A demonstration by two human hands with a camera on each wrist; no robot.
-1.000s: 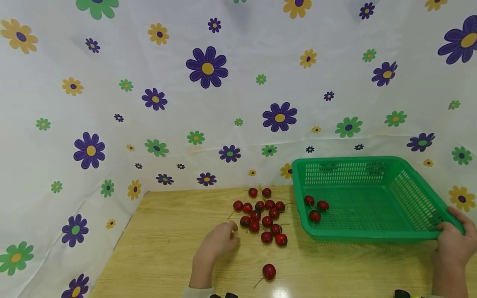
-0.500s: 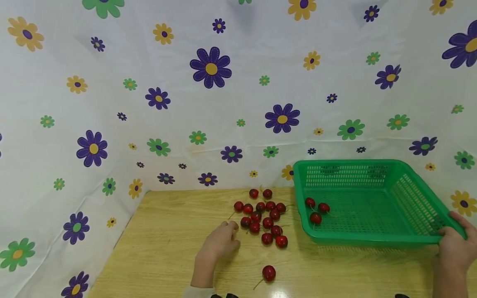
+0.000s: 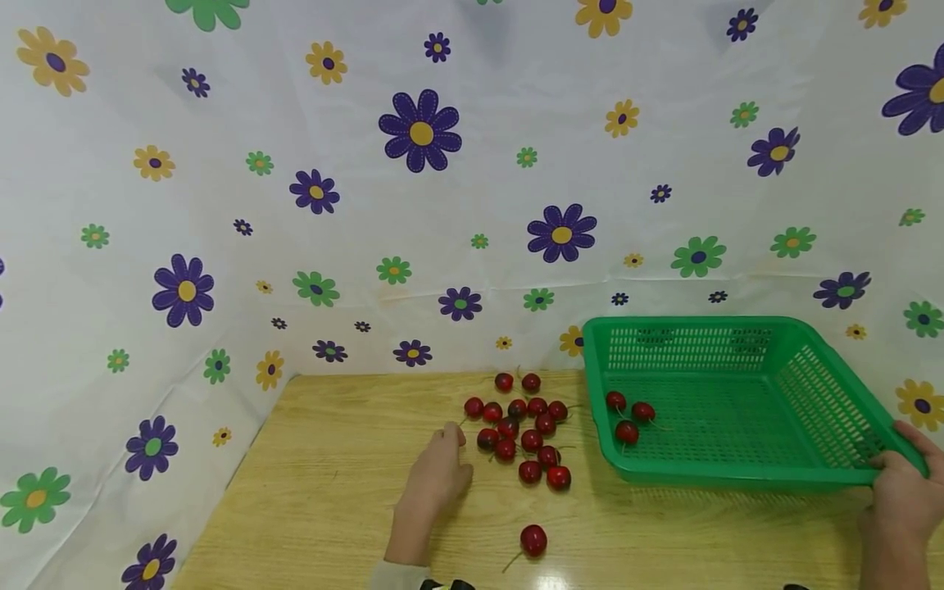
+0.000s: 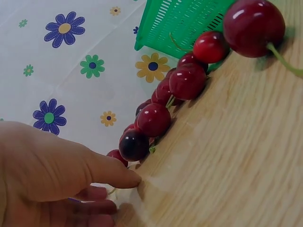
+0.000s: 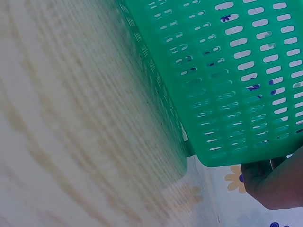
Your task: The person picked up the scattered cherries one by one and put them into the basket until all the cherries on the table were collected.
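Note:
Dark red cherries (image 3: 531, 441) with thin stems lie in a loose cluster on the wooden table. My left hand (image 3: 437, 469) is at the cluster's left side, its fingertips right at the stem of the leftmost cherry (image 3: 474, 407). In the left wrist view, my thumb (image 4: 113, 174) and fingers stand apart, with a bit of stem showing between them. My right hand (image 3: 905, 496) grips the near right corner of a green plastic basket (image 3: 737, 472), thumb over the rim. Inside the basket, three cherries (image 3: 627, 432) sit at the left end.
One cherry (image 3: 533, 540) lies apart from the cluster, near the front of the wooden table (image 3: 332, 483). A white cloth (image 3: 332, 123) printed with flowers hangs behind the table and along its left side. The basket's left wall stands just right of the cluster.
My left hand has shifted slightly forward, its fingertips coming up to the leftmost cherry's stem. My right hand keeps its grip on the basket. The head view has shifted a little.

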